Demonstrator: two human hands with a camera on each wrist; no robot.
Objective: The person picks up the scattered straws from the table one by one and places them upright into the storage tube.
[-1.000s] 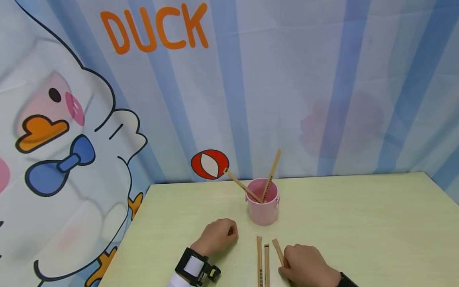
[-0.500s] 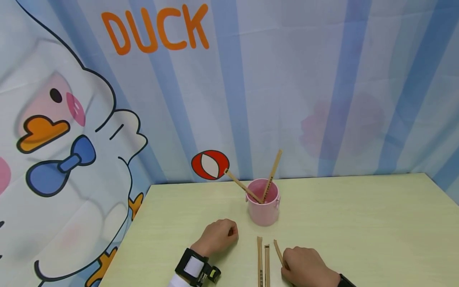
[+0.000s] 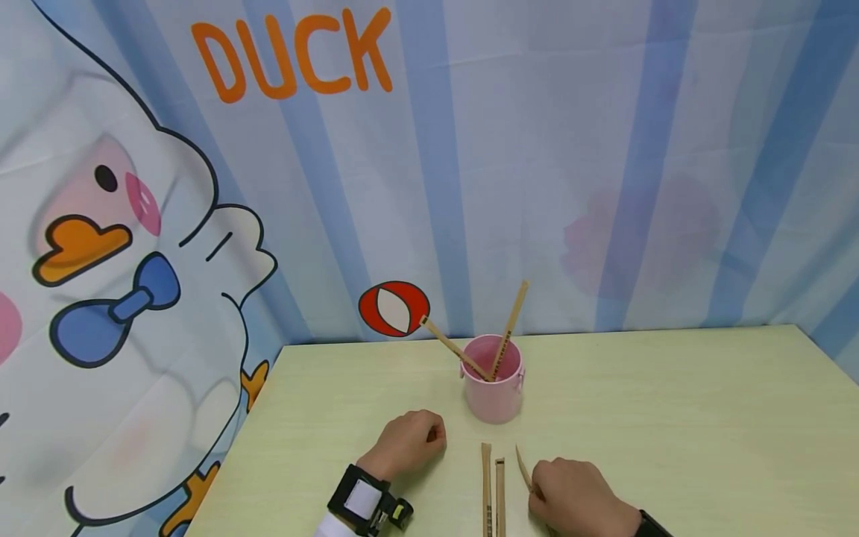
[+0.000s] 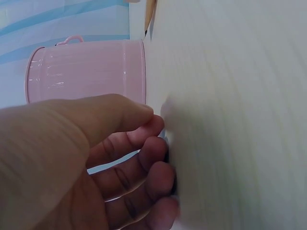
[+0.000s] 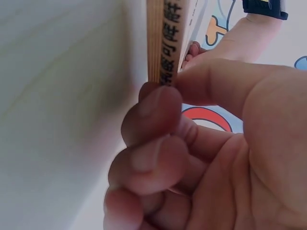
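Observation:
My right hand (image 3: pixel 577 496) pinches a paper-wrapped straw (image 3: pixel 523 468) between thumb and fingers. The brown wrapper carries dark printed characters in the right wrist view, where the straw (image 5: pixel 165 40) stands edge-on. Two more wrapped straws (image 3: pixel 486 485) lie side by side on the table, left of that hand. My left hand (image 3: pixel 409 446) rests on the table with loosely curled fingers and holds nothing. Behind both hands stands a pink bucket (image 3: pixel 493 403), with two wrapped straws (image 3: pixel 508 328) leaning out of it in different directions. In the left wrist view the bucket (image 4: pixel 91 72) is beyond the thumb.
The pale table (image 3: pixel 671 418) reaches back to a blue striped cloth (image 3: pixel 523 149) printed with a duck (image 3: pixel 134 313). A black wrist camera (image 3: pixel 369 500) is strapped to my left wrist; a dark band (image 3: pixel 651 526) circles the right one.
The straw in my right hand has turned, and its far end now shows its narrow side. That hand has shifted slightly right. My left hand stays put.

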